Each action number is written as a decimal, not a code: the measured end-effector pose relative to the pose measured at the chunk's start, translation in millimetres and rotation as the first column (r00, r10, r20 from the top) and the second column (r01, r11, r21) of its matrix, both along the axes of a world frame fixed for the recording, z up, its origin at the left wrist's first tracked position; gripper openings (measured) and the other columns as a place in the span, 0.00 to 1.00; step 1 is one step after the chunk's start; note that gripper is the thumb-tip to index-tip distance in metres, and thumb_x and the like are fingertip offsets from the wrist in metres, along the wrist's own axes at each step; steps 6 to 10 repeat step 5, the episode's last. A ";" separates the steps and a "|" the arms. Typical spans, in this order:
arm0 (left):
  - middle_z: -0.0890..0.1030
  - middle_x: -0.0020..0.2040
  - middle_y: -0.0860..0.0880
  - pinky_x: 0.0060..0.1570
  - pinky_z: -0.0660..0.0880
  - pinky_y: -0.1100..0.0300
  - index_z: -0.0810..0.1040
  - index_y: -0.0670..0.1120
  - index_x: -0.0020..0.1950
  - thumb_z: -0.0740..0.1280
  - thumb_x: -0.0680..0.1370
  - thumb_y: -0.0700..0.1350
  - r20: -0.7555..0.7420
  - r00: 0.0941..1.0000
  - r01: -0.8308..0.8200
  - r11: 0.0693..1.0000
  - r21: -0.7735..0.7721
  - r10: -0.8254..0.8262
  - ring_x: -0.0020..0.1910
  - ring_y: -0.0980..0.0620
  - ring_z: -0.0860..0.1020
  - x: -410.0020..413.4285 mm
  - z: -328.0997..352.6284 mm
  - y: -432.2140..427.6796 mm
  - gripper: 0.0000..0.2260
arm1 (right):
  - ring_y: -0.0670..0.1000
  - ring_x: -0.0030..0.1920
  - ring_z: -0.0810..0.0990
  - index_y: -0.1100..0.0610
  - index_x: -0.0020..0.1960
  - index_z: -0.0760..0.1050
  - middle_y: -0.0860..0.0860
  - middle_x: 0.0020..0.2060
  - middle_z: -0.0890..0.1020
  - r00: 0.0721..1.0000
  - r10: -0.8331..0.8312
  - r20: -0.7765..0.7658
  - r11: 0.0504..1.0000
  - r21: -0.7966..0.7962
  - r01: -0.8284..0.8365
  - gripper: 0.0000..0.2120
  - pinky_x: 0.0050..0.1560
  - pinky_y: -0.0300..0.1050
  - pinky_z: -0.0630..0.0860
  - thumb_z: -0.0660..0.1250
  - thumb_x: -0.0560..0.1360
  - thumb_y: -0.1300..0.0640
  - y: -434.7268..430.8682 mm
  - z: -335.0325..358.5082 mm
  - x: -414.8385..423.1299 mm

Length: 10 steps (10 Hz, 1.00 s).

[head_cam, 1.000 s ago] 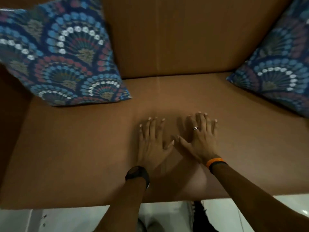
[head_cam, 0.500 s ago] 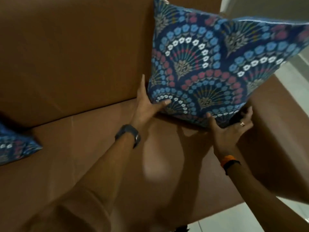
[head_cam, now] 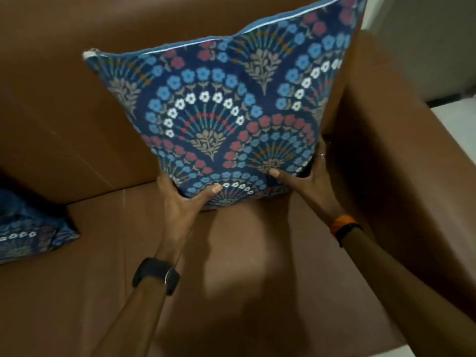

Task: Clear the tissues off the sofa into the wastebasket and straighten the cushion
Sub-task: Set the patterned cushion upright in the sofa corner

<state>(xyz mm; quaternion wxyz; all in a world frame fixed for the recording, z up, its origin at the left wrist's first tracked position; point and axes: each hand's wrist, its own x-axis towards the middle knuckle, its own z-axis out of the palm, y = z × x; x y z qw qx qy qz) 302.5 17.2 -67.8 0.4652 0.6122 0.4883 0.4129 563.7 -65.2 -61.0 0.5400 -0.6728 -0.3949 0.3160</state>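
Observation:
A blue cushion (head_cam: 221,112) with a floral fan pattern stands nearly upright against the backrest at the right end of the brown sofa (head_cam: 77,279), a little tilted. My left hand (head_cam: 185,199) grips its lower left corner, thumb on the front. My right hand (head_cam: 306,181) holds the lower right corner next to the armrest, its fingers hidden behind the cushion. I see no tissues and no wastebasket.
A second cushion (head_cam: 28,233) of the same pattern lies at the left edge of the seat. The sofa's right armrest (head_cam: 386,163) rises right beside the held cushion. Pale floor (head_cam: 458,124) shows beyond it.
Both hands left the middle of the seat and took hold of the right cushion. It has since been turned more upright and pushed toward the backrest and armrest.

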 end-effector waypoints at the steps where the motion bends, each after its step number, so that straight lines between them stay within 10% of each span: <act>1: 0.71 0.74 0.51 0.72 0.73 0.48 0.57 0.54 0.78 0.81 0.69 0.42 -0.035 0.995 0.089 0.995 -0.052 -0.091 0.73 0.53 0.72 -6.7 -1.6 14.5 0.45 | 0.45 0.67 0.76 0.57 0.77 0.56 0.53 0.70 0.74 0.999 0.046 -0.018 0.998 -0.035 -0.047 0.48 0.58 0.24 0.75 0.81 0.67 0.62 19.0 4.7 -16.0; 4: 0.62 0.80 0.49 0.75 0.68 0.41 0.47 0.54 0.81 0.77 0.74 0.44 -0.045 0.986 0.149 0.971 -0.188 -0.160 0.77 0.49 0.66 -17.6 1.1 15.4 0.47 | 0.51 0.69 0.76 0.52 0.77 0.60 0.52 0.70 0.74 0.998 0.026 -0.050 0.997 -0.076 -0.030 0.36 0.68 0.54 0.77 0.75 0.75 0.60 6.5 4.4 -36.8; 10: 0.54 0.83 0.49 0.78 0.63 0.41 0.41 0.54 0.82 0.75 0.74 0.52 -0.111 0.987 0.097 0.982 -0.160 -0.115 0.81 0.49 0.58 -20.6 16.8 0.6 0.50 | 0.44 0.68 0.76 0.48 0.79 0.54 0.42 0.71 0.72 0.996 -0.084 0.035 0.992 -0.087 0.087 0.43 0.67 0.47 0.77 0.77 0.73 0.53 -8.8 21.9 -55.7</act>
